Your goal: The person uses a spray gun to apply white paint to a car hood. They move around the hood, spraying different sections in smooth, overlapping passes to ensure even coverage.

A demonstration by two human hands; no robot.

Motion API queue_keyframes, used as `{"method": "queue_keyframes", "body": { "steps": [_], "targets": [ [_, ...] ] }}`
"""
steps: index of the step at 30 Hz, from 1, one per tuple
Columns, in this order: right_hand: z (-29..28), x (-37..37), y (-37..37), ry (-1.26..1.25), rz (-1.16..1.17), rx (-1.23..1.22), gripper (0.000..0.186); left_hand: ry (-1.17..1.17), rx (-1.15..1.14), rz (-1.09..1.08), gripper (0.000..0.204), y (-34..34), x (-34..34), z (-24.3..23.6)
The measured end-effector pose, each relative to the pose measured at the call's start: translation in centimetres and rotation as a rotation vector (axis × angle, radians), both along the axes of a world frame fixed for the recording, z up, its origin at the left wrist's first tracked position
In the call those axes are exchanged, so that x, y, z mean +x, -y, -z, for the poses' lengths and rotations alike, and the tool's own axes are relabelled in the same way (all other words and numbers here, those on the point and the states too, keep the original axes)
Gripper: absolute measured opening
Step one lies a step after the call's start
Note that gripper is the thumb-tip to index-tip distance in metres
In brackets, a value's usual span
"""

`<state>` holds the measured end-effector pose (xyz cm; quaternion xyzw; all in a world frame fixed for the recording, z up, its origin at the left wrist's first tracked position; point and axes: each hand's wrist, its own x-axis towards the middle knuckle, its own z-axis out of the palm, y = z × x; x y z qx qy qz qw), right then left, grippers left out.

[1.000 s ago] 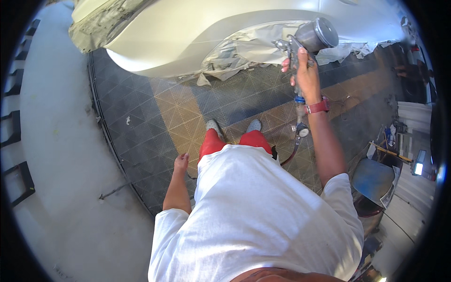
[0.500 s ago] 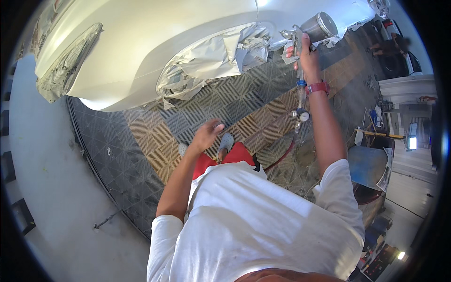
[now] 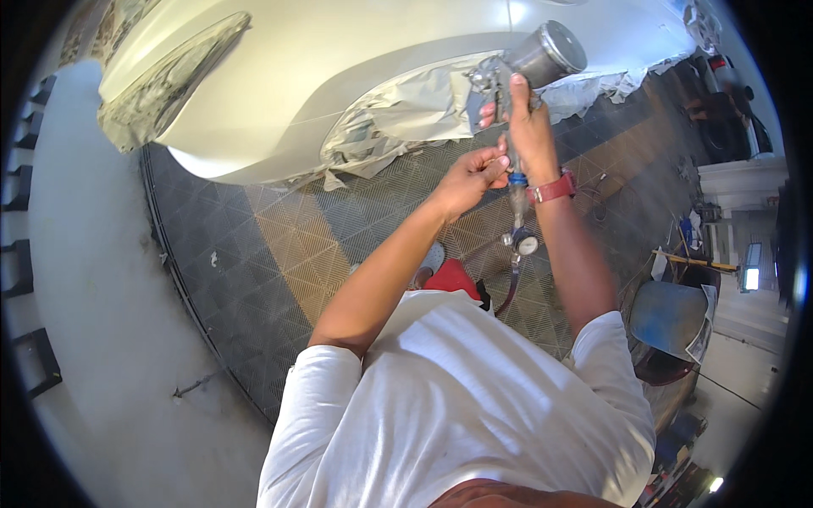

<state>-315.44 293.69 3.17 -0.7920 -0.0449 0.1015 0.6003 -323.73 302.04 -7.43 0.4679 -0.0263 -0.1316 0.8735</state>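
Note:
My right hand (image 3: pixel 532 135) is wrapped around the handle of a spray gun (image 3: pixel 549 52), which has a metal cup on top and tilts toward the car. My left hand (image 3: pixel 467 179) is at the bottom of that handle, its thumb and fingers pinched there; the exact part between them is hard to see. Below the grip hang a blue-ringed fitting, a round pressure gauge (image 3: pixel 527 244) and a dark red hose (image 3: pixel 509 292). Just beyond the gun stands a pale, glossy car body (image 3: pixel 288 93), its wheel opening covered with masking paper (image 3: pixel 398 117).
More crumpled masking (image 3: pixel 174 89) covers the car's lamp area at the left. Patterned floor tiles (image 3: pixel 246 262) lie under me, edged by a dark strip beside a grey floor. At the right are a blue-topped stool (image 3: pixel 669 317) with paper on it and a parked vehicle (image 3: pixel 737 110).
My left hand has risen from near my legs to the bottom of the spray gun's handle. The right hand has brought the gun slightly left and closer to me.

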Motion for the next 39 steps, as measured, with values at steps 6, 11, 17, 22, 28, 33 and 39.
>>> {"method": "queue_keyframes", "body": {
  "steps": [6, 11, 17, 22, 28, 33, 39],
  "targets": [
    [1.5, -8.5, -9.7, -0.033, -0.207, 0.08, 0.049, 0.004, -0.095, -0.096, 0.024, -8.7, -9.4, 2.3],
    [4.9, -13.0, -18.0, 0.022, -0.359, 0.038, 0.052, 0.02, -0.078, -0.291, 0.019, -15.0, -15.2, 6.4],
    [7.1, -15.8, -24.8, 0.071, -0.491, -0.026, 0.054, -0.046, -0.187, -0.458, 0.016, -20.0, -19.1, 9.1],
    [5.2, -15.0, -25.0, -0.075, -0.486, 0.061, 0.056, -0.084, -0.128, -0.472, 0.013, -20.3, -18.3, 6.2],
    [1.5, -11.4, -17.3, 0.009, -0.287, -0.048, 0.053, -0.017, -0.101, -0.268, 0.031, -13.5, -12.2, 3.3],
    [-0.8, -6.5, -8.5, 0.11, -0.155, -0.14, 0.061, -0.038, -0.063, -0.051, 0.054, -9.4, -10.2, 3.4],
    [-4.1, -0.2, 0.0, 0.103, -0.007, -0.116, 0.064, -0.313, 0.344, -0.068, 0.069, -13.0, -18.4, 20.1]
  ]
}}
